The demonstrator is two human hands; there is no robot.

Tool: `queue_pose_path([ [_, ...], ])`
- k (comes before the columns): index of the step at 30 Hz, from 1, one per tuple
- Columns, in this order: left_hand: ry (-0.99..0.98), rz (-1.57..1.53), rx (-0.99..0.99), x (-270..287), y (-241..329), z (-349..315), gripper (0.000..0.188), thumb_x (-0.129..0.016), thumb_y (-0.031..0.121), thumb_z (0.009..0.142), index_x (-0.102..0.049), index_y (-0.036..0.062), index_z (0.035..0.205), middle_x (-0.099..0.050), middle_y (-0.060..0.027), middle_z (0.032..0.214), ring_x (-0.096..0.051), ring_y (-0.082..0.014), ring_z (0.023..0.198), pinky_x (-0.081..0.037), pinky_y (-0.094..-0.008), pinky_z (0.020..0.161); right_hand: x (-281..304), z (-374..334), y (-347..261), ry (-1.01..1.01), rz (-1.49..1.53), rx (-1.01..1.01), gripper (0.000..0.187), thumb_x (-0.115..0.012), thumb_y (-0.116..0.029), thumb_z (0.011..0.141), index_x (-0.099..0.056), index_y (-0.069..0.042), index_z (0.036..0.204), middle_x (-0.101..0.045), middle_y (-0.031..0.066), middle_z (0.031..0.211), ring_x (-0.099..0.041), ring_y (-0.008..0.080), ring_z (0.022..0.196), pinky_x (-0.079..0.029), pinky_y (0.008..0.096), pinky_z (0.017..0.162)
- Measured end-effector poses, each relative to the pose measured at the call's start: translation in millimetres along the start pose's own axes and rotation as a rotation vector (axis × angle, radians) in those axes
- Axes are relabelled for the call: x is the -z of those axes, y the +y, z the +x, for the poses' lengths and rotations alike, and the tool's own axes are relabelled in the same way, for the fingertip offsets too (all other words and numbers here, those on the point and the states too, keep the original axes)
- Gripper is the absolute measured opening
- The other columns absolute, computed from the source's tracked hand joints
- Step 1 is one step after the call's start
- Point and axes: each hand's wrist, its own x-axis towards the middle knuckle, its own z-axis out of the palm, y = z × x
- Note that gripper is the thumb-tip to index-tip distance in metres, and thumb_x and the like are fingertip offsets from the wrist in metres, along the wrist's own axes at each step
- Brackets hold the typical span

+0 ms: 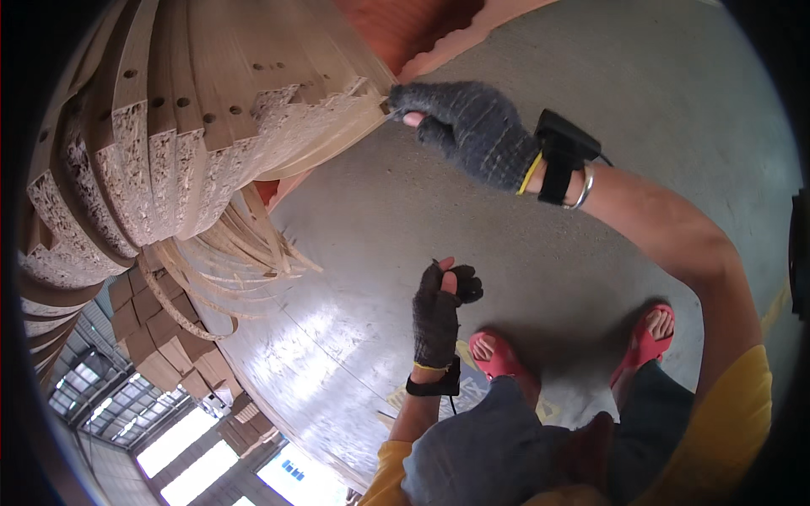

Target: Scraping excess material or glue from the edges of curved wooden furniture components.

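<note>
My right hand [468, 135], in a dark grey knitted glove with bare fingertips, reaches to the near corner of a stack of wooden boards [329, 59]. Its fingers close on the edge of an outer board there; the exact grip is partly hidden. The boards have rough chipboard edges and several drilled holes. Lower down, above the floor and in front of my body, my left hand [439, 316] wears a similar glove and is apart from the stack. Its fingers are curled with thumb and finger pressed together; a small dark bit shows at the tips, too small to name.
Thin curved edging strips [240, 244] hang out below the boards. Orange-red surfaces [405, 29] stand behind the stack. Stacked brown boxes [160, 325] are at the lower left, near bright windows [190, 460]. My feet in red sandals [498, 354] stand on the grey concrete floor [582, 261].
</note>
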Motion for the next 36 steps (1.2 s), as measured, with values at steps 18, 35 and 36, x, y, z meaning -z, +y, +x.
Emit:
queue_pose_path([
  [18,0.04,0.141,-0.077,5.7,-12.5,-0.9,0.039,-0.05,0.026,0.106,-0.052,-0.005,0.129,-0.07,-0.0119,0.105,-0.069,-0.0189,0.09,-0.056,-0.0337,0.082,12.2,23.0,32.7,-0.192,-0.133,0.146,0.032,-0.057,-0.035,0.101,-0.07,-0.012,0.119,-0.075,0.007,0.1,-0.072,0.0236,0.088,-0.055,0.0383,0.082],
  [35,0.068,0.146,-0.088,2.0,-8.3,3.1,0.036,-0.051,0.028,0.106,-0.054,-0.0026,0.125,-0.069,-0.0081,0.1,-0.067,-0.0156,0.083,-0.052,-0.03,0.073,15.9,29.7,37.7,-0.298,-0.148,0.133,0.027,-0.059,-0.03,0.099,-0.069,-0.019,0.122,-0.073,0.0073,0.106,-0.069,0.0238,0.095,-0.055,0.0406,0.085],
  [36,0.07,0.148,-0.09,2.1,-8.4,3.4,0.036,-0.051,0.027,0.106,-0.054,-0.0024,0.125,-0.069,-0.008,0.1,-0.067,-0.0155,0.083,-0.052,-0.0299,0.073,16.7,29.7,35.6,-0.314,-0.147,0.109,0.028,-0.059,-0.03,0.099,-0.069,-0.018,0.123,-0.073,0.0073,0.106,-0.069,0.0238,0.095,-0.055,0.0406,0.085],
])
